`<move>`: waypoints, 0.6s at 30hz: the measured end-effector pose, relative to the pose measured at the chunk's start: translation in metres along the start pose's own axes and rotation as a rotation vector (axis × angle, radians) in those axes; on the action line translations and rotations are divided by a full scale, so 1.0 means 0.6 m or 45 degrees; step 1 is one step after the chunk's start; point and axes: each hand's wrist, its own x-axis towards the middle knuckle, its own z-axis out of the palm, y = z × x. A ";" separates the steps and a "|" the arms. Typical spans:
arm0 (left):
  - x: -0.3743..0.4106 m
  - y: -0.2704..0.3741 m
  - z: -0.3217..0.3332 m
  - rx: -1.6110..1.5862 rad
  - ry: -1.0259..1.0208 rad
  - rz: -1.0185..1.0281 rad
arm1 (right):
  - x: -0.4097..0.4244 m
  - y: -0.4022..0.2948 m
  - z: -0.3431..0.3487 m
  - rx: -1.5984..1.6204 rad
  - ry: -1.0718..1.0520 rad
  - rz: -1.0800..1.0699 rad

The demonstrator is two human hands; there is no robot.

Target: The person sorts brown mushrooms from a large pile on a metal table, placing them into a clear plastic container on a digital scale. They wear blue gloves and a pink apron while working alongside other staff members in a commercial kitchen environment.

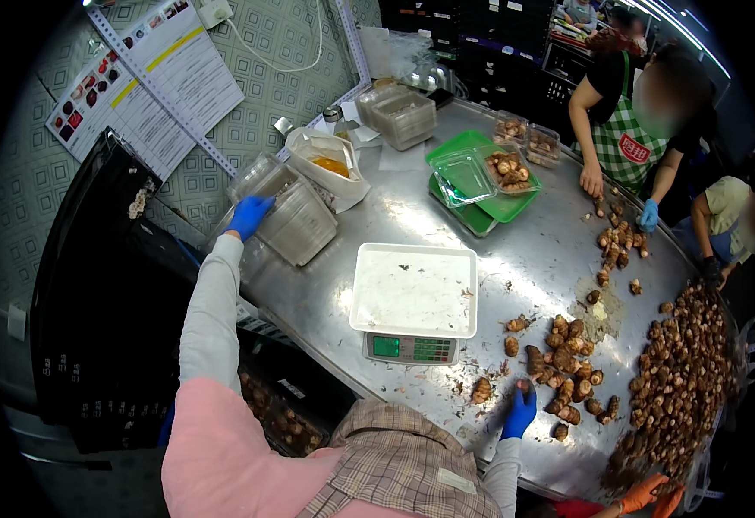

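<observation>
My left hand (248,215), in a blue glove, reaches to the near edge of a stack of clear plastic containers (296,217); whether its fingers hold one is unclear. My right hand (520,410), also blue-gloved, has its fingers around a small taro corm (523,386) above the metal table. Right of it lies a loose group of brown taro corms (565,356), and a single corm (482,391) lies to its left. Between my hands stands a digital scale (414,291) with a white tray, bearing only bits of debris. Beyond it, an open clear box of corms (508,169) rests on green trays (465,152).
A large corm heap (681,382) covers the table's right end. Orange-gloved hands (643,495) are beside it. Two co-workers stand across the table, one in a checkered apron (630,142). A black crate (112,311) stands at left. More clear containers (400,116) sit near the wall.
</observation>
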 end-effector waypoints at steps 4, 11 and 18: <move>0.003 -0.002 0.023 0.087 0.230 0.073 | 0.002 0.011 -0.001 0.005 -0.028 -0.023; -0.011 0.052 0.047 0.478 0.468 0.351 | -0.003 -0.004 -0.003 -0.013 0.000 -0.010; 0.007 0.066 0.022 0.763 0.338 0.406 | -0.002 0.001 0.001 0.093 -0.022 0.010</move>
